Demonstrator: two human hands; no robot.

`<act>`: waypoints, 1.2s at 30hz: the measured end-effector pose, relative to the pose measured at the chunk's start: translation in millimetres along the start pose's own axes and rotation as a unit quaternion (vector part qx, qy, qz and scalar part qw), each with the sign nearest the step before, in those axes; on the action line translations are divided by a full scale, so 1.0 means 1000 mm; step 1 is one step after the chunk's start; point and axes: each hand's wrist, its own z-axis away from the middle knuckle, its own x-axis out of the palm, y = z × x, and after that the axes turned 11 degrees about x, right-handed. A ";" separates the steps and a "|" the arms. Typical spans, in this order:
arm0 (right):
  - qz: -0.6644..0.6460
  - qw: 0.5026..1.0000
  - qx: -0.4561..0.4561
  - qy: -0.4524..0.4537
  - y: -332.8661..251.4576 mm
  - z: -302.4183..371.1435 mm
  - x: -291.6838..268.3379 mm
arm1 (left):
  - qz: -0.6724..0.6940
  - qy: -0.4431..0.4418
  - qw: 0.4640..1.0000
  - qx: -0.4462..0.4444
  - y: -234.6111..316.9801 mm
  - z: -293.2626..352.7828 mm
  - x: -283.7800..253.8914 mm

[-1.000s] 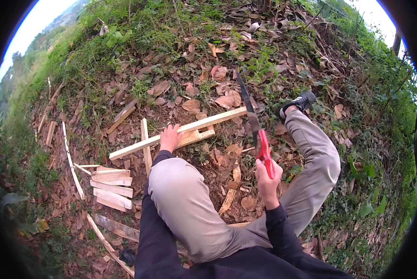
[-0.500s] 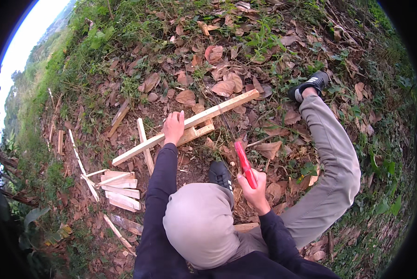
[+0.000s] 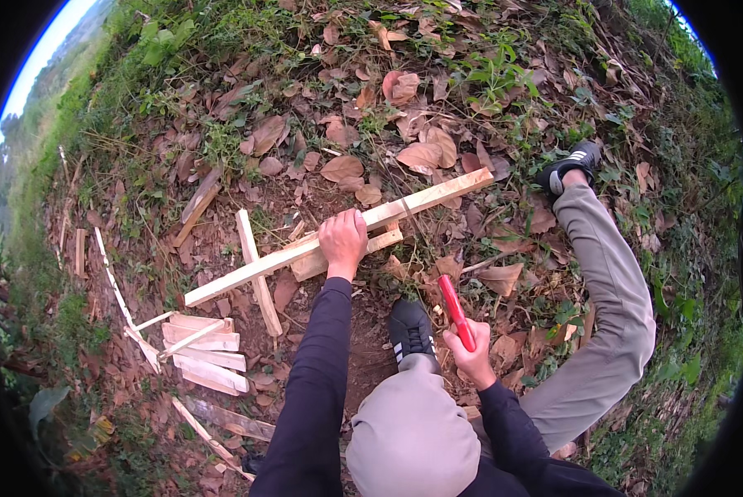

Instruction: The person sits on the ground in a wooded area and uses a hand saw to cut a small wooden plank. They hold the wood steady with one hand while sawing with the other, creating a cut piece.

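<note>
A long, pale wooden beam (image 3: pixel 259 269) lies slantwise in front of me, its right end farther away. My left hand (image 3: pixel 344 238) presses on its middle, fingers curled over the top. Shorter wood pieces (image 3: pixel 384 241) sit beneath the beam near that hand. My right hand (image 3: pixel 472 354) is closed round the red handle of a saw (image 3: pixel 456 313), nearer to me and right of the beam. The saw's thin, dark blade runs from the handle up to the beam and meets it right of my left hand; how deep it sits cannot be made out.
Another wooden stick (image 3: pixel 258 269) crosses under the beam's left part. Several cut wood pieces (image 3: pixel 210 358) are piled at the left, beside a long thin strip (image 3: pixel 115 277). My shoes (image 3: pixel 411 331) rest among dry leaves (image 3: pixel 421 156) and green plants on sloping ground.
My left hand has moved right along the beam, closer to the saw blade, and its fingers have closed down. The right hand still grips the saw. The whole view has shifted slightly.
</note>
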 end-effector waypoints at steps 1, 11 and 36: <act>0.010 1.000 -0.011 0.003 -0.003 0.000 0.001 | 0.000 0.022 1.000 0.001 0.001 0.001 0.003; 0.023 1.000 -0.007 -0.004 -0.003 0.004 0.009 | -0.017 -0.012 1.000 -0.021 0.000 0.002 0.005; -0.003 0.997 -0.051 0.051 -0.003 0.032 -0.038 | 0.182 -0.079 0.978 -0.065 -0.012 -0.007 -0.025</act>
